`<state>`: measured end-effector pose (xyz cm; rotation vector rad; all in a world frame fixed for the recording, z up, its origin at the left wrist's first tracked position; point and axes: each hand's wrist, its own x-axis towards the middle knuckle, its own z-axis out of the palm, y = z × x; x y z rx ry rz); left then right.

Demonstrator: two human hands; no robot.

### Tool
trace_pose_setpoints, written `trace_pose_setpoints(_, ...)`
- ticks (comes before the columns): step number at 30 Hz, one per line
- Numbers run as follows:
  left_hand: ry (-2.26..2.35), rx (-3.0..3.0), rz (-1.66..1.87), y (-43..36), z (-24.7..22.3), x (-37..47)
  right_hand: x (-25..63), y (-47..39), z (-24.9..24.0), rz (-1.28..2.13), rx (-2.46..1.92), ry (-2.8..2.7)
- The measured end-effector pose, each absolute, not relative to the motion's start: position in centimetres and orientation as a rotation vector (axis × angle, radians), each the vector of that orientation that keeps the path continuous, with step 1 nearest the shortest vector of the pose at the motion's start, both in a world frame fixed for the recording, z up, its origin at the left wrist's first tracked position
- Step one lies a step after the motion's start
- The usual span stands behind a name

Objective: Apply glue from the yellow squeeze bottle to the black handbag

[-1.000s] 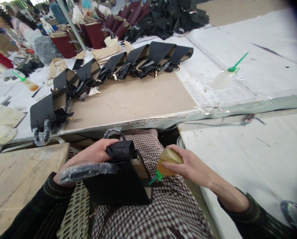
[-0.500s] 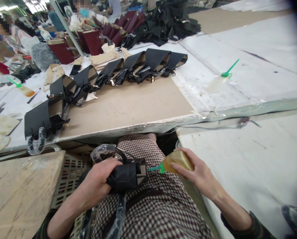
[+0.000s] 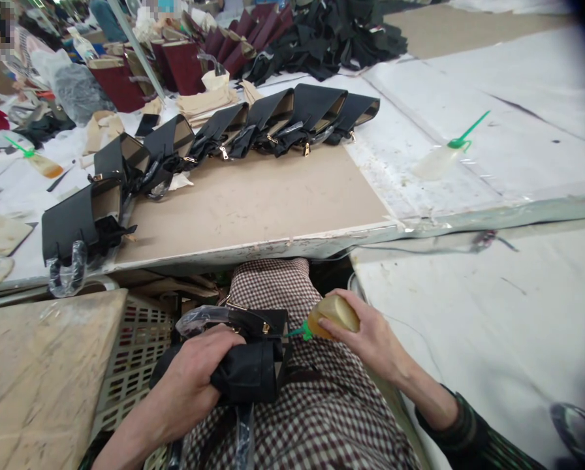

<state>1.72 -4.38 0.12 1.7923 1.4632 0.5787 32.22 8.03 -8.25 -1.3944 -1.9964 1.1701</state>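
The left hand [image 3: 194,378] has its grip clenched round a black bag [image 3: 248,372], which lies over the checked cloth [image 3: 332,405] on the person's lap. The right hand [image 3: 371,333] grasps a squeeze bottle [image 3: 340,313] of yellowish liquid, tilted so that its green spout [image 3: 303,330] points left at the bag's right edge (whether the tip touches, I cannot tell).

A second ago the bag showed a broad flat side and the spout slanted down to its lower corner. Half a second ago the bag's beige inside faced the bottle. Now the bag has been turned further: a gold fitting [image 3: 266,328] shows on the black panel at the far side, and the spout sits beside that panel. A handle in clear wrap [image 3: 202,318] arches above the left hand.

On the worktop [image 3: 253,202], the row of black bags [image 3: 270,114] stands as before, curving away from the near left edge. The pale bottle [image 3: 434,162] on the right side of the worktop has also stayed put.
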Motion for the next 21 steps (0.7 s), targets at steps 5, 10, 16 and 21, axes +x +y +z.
trace_pose_setpoints(5, 1.454, 1.805, 0.571, -4.4, 0.3, 1.8, 32.3, 7.9, -8.2, 1.281, -1.429, -1.982)
trace_pose_setpoints(10, 1.436, 1.794, 0.582, -4.5, 0.4, 2.0, 32.4, 8.0, -8.8, 1.182, -1.432, -1.941)
trace_pose_setpoints(16, 1.429, 1.798, 0.602, -5.0, -0.2, 1.9, 32.8, 8.1, -7.8, 1.322, -1.450, -1.959)
trace_pose_setpoints(21, 1.455, 1.786, 0.599, -5.8, -0.6, 1.8, 32.9, 8.2, -7.3, 1.339, -1.565, -1.807)
